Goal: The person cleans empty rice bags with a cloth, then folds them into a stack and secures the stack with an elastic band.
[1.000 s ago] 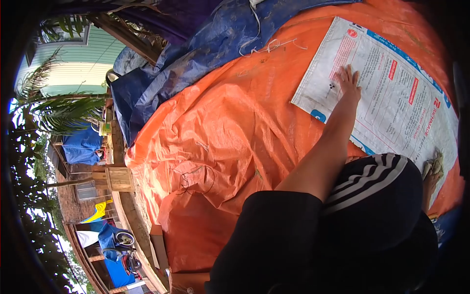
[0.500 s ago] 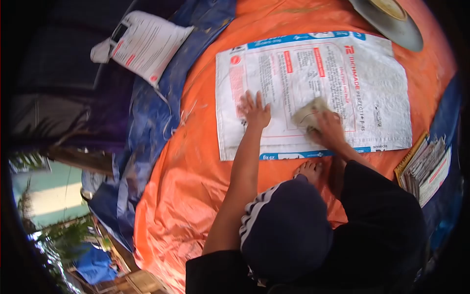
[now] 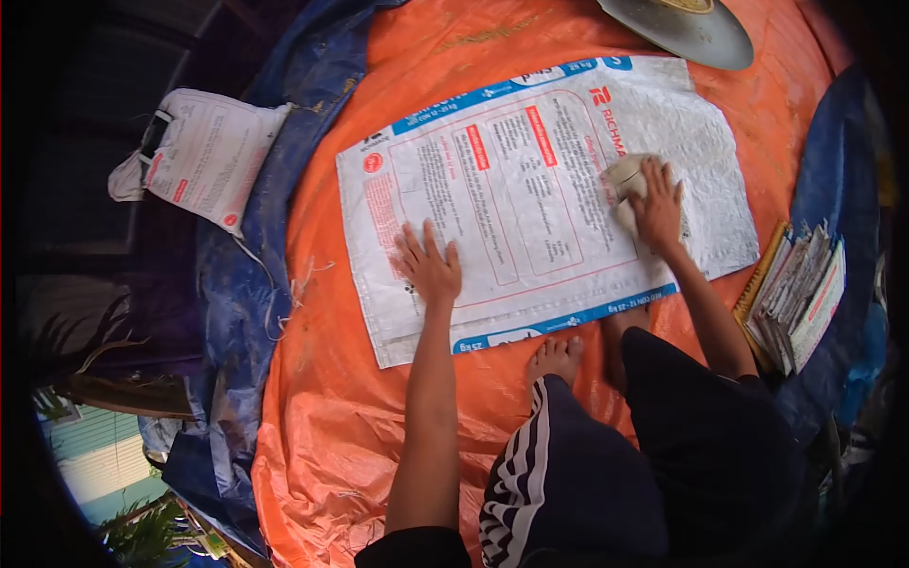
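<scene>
A white woven feed sack (image 3: 502,275) with blue edges and red and black print lies flat on the orange tarp. My left hand (image 3: 430,268) presses on its left part, palm down and fingers spread. A crumpled beige cloth (image 3: 625,180) rests on the sack's right part. Over it lies my right hand (image 3: 658,210), bent round the cloth and bearing down on it. The palm side of that hand is hidden. My bare foot (image 3: 557,360) stands just below the sack's near edge.
The orange tarp (image 3: 322,426) covers the ground, with blue tarp (image 3: 237,331) on the left. A filled white sack (image 3: 213,151) sits at upper left. Folded sacks (image 3: 791,293) are stacked at right. A grey round pan (image 3: 696,33) stands at the top.
My right hand has slid the cloth to the right and away across the sack, toward the red lettering. My left hand stays spread on the sack. The view has shifted.
</scene>
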`<state>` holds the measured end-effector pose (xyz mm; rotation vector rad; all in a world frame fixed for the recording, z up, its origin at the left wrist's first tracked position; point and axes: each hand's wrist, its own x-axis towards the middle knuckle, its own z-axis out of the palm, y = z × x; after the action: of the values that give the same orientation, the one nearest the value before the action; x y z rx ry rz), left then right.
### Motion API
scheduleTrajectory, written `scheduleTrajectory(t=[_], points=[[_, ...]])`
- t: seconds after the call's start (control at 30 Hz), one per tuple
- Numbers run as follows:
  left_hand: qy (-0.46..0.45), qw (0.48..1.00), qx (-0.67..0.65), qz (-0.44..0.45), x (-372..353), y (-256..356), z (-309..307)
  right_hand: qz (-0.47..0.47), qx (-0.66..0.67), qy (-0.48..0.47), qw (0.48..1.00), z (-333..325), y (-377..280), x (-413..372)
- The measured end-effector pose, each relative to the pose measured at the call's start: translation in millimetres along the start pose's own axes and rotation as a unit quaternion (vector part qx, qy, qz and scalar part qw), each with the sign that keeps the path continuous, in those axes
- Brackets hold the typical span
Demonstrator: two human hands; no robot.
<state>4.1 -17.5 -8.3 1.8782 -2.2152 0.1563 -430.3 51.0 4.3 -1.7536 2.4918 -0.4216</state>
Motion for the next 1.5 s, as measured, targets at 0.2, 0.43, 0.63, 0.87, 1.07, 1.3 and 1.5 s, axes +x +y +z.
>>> scheduleTrajectory(t=[0.2, 0.43, 0.63, 0.87, 1.07, 1.3, 1.5], points=[[0.000, 1.000, 0.012, 0.009, 2, 0, -2, 0.164, -0.092, 0.076, 0.979, -17, 115, 18], [0.001, 1.000, 0.014, 0.001, 1, 0, -3, 0.058, 0.037, 0.044, 0.997, -11, 17, -32], [0.015, 1.000, 0.014, 0.003, 1, 1, -4, -0.304, 0.164, -0.157, 0.925, 14, -148, -85], [0.013, 0.999, 0.034, -0.001, 0, -1, 4, -0.201, 0.088, -0.066, 0.973, 21, -111, 3], [0.012, 0.999, 0.039, 0.008, 1, -2, 3, 0.039, -0.065, 0.002, 0.997, -7, 40, 58], [0.018, 0.999, 0.039, 0.006, 1, -2, 2, 0.195, -0.117, 0.018, 0.974, -21, 108, 42], [0.012, 0.999, 0.042, -0.001, 1, 0, 2, -0.042, 0.077, -0.059, 0.994, -9, -63, -66]])
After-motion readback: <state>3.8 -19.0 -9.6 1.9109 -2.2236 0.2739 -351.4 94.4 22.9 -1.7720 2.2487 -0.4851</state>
